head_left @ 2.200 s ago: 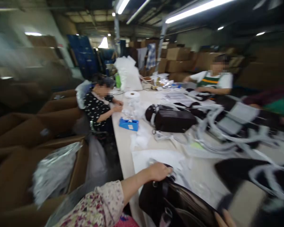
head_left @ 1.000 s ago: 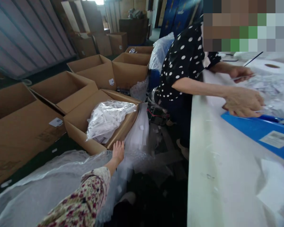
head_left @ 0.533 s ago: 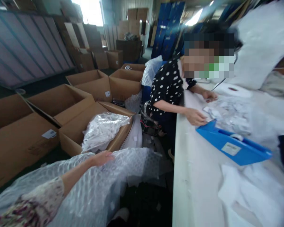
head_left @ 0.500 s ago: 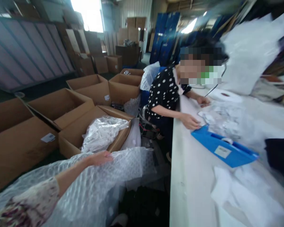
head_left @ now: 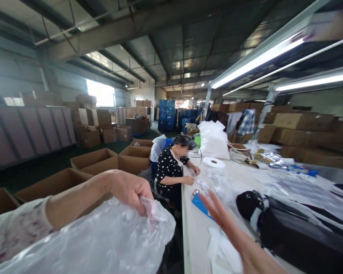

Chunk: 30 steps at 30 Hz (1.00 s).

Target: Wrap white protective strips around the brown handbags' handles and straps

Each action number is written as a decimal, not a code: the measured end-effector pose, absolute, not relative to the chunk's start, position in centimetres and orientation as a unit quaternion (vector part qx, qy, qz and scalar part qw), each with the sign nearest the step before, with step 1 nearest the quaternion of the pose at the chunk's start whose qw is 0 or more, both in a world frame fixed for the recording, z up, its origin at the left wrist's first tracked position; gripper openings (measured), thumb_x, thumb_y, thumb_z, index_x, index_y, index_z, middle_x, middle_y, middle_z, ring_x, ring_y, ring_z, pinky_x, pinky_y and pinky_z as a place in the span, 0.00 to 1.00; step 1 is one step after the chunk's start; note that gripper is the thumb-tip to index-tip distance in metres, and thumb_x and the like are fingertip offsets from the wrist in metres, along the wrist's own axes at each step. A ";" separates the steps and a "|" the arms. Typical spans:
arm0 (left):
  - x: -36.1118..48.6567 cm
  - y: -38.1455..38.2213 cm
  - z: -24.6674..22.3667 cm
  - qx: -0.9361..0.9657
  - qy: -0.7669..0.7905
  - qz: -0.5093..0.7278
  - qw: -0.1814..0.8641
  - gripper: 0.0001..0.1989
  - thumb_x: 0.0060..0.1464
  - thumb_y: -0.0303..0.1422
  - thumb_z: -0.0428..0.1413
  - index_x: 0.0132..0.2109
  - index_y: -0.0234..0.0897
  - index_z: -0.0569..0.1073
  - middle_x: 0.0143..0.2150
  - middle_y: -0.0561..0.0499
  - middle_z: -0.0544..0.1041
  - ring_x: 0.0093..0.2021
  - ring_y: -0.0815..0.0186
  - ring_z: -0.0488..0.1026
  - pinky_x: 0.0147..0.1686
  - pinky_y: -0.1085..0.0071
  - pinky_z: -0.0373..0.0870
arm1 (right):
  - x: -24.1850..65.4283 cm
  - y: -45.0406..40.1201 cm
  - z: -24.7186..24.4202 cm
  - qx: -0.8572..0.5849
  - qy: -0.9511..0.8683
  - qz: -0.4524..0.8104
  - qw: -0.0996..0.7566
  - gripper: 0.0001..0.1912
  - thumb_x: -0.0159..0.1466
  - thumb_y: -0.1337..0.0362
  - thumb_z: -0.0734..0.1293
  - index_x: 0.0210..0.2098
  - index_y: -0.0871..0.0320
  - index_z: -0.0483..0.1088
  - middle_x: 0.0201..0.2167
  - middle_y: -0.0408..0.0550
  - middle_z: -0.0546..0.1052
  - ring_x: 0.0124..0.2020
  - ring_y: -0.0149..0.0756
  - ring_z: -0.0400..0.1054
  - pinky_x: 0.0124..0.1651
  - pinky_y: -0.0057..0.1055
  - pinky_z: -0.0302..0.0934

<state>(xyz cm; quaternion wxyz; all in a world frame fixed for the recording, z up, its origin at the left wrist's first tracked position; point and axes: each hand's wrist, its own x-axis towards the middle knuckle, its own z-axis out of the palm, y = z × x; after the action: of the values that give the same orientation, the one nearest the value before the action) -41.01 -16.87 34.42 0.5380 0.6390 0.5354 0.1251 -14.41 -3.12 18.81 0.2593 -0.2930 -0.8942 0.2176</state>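
Left Hand (head_left: 130,190) Grips Plastic Sheet (head_left: 111,239) Beside Packing Table

A person in a floral sleeve (head_left: 20,232) pinches the edge of the translucent plastic sheet, the left fingers closed tightly on the gathered material. The sheet hangs below the hand, to the left of the white table (head_left: 193,239) and in front of open cardboard boxes (head_left: 94,161). The right hand (head_left: 246,247) reaches out over the table, its fingers straight and extended, partly covering a blue tape dispenser (head_left: 200,205). Whether it touches anything there cannot be told. To its right lies a black bag (head_left: 297,228) with pale wrapping; just left of it are crumpled white sheets (head_left: 221,247). Farther along, a co-worker (head_left: 170,167) in polka dots sits bent at the table edge, near a white roll (head_left: 214,162).
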 end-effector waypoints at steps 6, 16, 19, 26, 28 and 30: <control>-40.2 -20.5 40.7 0.622 0.642 0.157 0.419 0.12 0.46 0.34 0.64 0.36 0.29 0.81 0.34 0.51 0.81 0.40 0.61 0.74 0.43 0.71 0.66 | -21.3 -5.3 20.6 0.007 -0.830 0.556 -0.046 0.43 0.35 0.42 0.77 0.47 0.57 0.75 0.37 0.46 0.80 0.41 0.40 0.73 0.45 0.32 0.67; -50.8 -21.4 37.6 0.597 0.763 0.192 0.155 0.12 0.53 0.32 0.54 0.34 0.23 0.75 0.23 0.64 0.71 0.29 0.78 0.64 0.34 0.86 0.53 | -12.0 0.5 16.0 -0.240 -0.819 0.521 -0.014 0.14 0.42 0.55 0.74 0.19 0.60 0.73 0.17 0.38 0.72 0.19 0.28 0.63 0.27 0.26 0.61; -52.6 -20.5 34.9 0.599 0.763 0.200 0.138 0.12 0.54 0.34 0.54 0.30 0.26 0.73 0.22 0.66 0.68 0.28 0.79 0.61 0.33 0.87 0.49 | -7.4 2.9 18.9 -0.278 -0.828 0.484 0.062 0.15 0.47 0.52 0.69 0.19 0.58 0.68 0.17 0.38 0.68 0.20 0.29 0.62 0.29 0.27 0.60; -53.2 -18.0 29.9 0.624 0.744 0.226 0.078 0.11 0.56 0.33 0.51 0.30 0.30 0.72 0.24 0.65 0.69 0.31 0.78 0.62 0.36 0.88 0.50 | -2.7 3.8 22.5 -0.353 -0.868 0.289 0.197 0.16 0.57 0.53 0.62 0.22 0.54 0.55 0.18 0.35 0.57 0.19 0.28 0.55 0.24 0.26 0.49; -53.0 -17.8 29.3 0.627 0.742 0.229 0.060 0.12 0.56 0.36 0.52 0.31 0.31 0.73 0.25 0.64 0.70 0.32 0.77 0.64 0.37 0.87 0.53 | -1.8 3.9 22.6 -0.363 -0.874 0.234 0.222 0.17 0.58 0.53 0.63 0.21 0.54 0.54 0.19 0.35 0.54 0.21 0.28 0.53 0.25 0.27 0.46; -52.9 -17.8 28.9 0.617 0.744 0.252 0.040 0.16 0.53 0.42 0.54 0.33 0.32 0.74 0.27 0.62 0.73 0.34 0.73 0.66 0.38 0.85 0.57 | -0.8 4.0 22.7 -0.370 -0.878 0.189 0.237 0.18 0.57 0.53 0.63 0.20 0.55 0.53 0.19 0.35 0.54 0.23 0.28 0.51 0.27 0.27 0.44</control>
<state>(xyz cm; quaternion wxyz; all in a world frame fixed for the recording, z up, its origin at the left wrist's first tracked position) -52.89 -17.76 28.88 0.0398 0.6172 0.7441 0.2525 -0.83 3.99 22.72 0.2371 -0.3703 -0.8780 0.1890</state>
